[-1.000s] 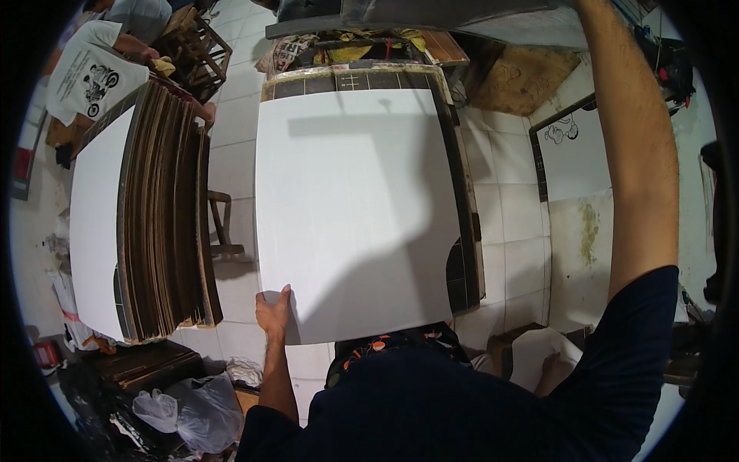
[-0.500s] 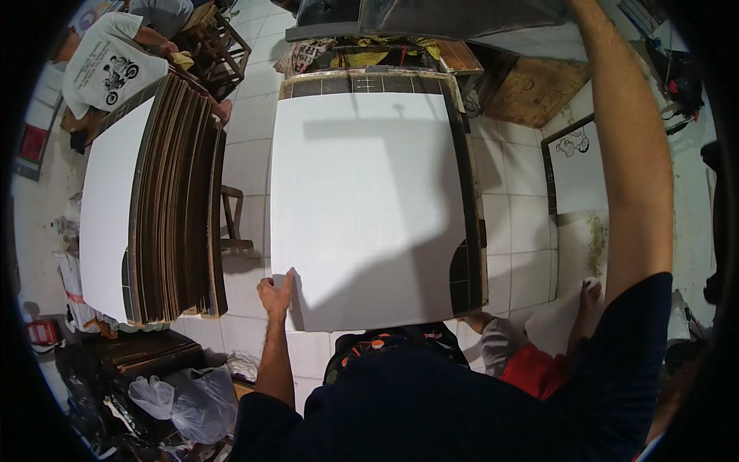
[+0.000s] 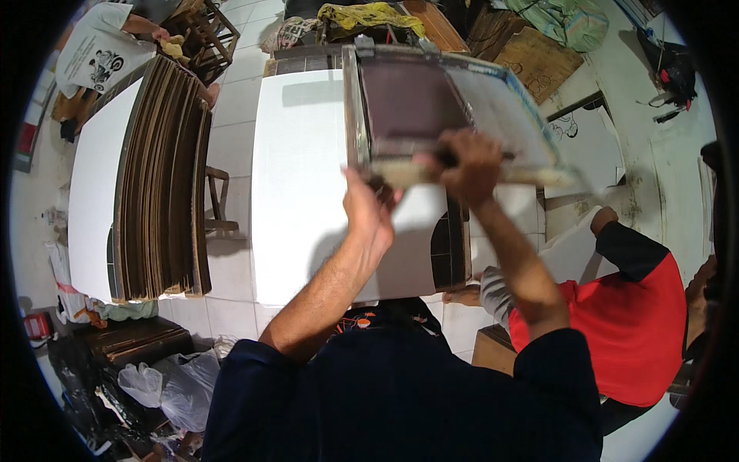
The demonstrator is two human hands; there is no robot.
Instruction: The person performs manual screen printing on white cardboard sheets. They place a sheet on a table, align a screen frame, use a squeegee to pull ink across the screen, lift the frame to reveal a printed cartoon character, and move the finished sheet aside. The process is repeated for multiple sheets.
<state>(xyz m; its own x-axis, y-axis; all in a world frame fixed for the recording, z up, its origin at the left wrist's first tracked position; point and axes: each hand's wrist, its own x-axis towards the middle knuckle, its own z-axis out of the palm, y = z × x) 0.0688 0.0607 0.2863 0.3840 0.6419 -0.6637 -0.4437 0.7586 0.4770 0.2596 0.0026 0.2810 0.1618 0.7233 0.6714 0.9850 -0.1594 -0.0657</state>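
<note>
A screen printing frame (image 3: 356, 108) with a wooden rim, a purple-brown panel and pale mesh is over the right part of a white sheet (image 3: 296, 185) on a dark-edged board. It is tilted and blurred by motion. My left hand (image 3: 368, 206) is closed on the frame's near left corner, thumb up. My right hand (image 3: 471, 163) is curled at the frame's near bar, over a dark bar that looks like a squeegee handle. Blur hides exactly how its fingers lie.
On my left stands a tall stack of boards (image 3: 158, 185) with a white sheet on top. A person in a red and black shirt (image 3: 616, 323) sits at the right. Another person in a white shirt (image 3: 100, 54) is at the far left. Plastic bags (image 3: 181, 393) lie at the lower left.
The screen frame has come down from the far edge toward me. My right hand has dropped from far overhead to its near bar. My left hand has moved from the sheet's edge to the frame.
</note>
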